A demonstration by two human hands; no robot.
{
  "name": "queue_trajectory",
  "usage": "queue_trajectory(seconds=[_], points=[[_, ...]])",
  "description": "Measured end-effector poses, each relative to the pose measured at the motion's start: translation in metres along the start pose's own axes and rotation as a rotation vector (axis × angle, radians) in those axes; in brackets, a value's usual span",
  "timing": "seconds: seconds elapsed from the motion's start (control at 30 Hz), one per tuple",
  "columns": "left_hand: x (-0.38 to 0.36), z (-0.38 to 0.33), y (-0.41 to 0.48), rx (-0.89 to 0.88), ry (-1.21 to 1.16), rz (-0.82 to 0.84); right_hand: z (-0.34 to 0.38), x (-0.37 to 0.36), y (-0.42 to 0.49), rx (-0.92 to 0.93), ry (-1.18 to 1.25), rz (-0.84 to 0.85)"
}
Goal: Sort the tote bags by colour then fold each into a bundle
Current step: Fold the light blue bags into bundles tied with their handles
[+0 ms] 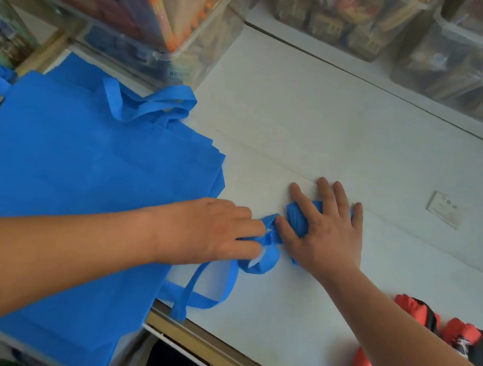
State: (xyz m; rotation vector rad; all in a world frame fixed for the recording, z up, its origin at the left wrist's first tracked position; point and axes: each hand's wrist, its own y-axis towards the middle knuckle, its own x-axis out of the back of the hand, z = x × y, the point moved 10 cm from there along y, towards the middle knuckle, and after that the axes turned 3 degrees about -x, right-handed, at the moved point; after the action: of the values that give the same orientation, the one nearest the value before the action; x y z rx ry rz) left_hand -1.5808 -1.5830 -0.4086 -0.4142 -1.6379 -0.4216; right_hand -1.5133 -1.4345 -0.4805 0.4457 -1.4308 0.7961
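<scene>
— Where is the bag being folded?
— The small folded blue fabric tote bundle (296,220) lies mid-way across the white table (333,118). The right hand (328,236) presses it down, fingers flat and spread.
— And the other hand?
— The left hand (212,234) pinches the bundle's blue strap loop (271,261), just beside the stack of flat blue tote bags (69,161). Red-and-black bundles (464,338) lie at the near right edge.

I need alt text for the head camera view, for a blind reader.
The right hand presses a folded blue bundle on a white table while the left hand pinches its strap. A stack of blue bags lies left.
</scene>
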Motion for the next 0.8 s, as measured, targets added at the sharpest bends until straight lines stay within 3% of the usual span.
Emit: queue_trajectory(seconds=[0.17,0.3,0.37,0.43,0.67,0.8], points=[[-0.002,0.015,0.017,0.029,-0.093,-0.008,0.0,0.003,-0.002,0.011,0.006,-0.01],[0.002,0.028,0.012,0.085,-0.322,0.068,0.0,0.003,-0.002,0.02,0.011,-0.026],[0.011,0.03,0.014,0.067,-0.384,0.007,-0.001,0.002,-0.002,0.008,0.002,-0.015],[0.013,0.03,0.023,0.046,-0.388,0.007,-0.002,-0.001,-0.002,0.01,-0.007,0.022],[-0.033,0.032,0.029,-0.036,-0.156,0.279,-0.001,0.001,-0.002,0.011,0.006,0.015],[-0.038,0.052,0.007,-0.002,-0.149,0.28,0.0,0.003,-0.002,0.023,0.009,-0.037]])
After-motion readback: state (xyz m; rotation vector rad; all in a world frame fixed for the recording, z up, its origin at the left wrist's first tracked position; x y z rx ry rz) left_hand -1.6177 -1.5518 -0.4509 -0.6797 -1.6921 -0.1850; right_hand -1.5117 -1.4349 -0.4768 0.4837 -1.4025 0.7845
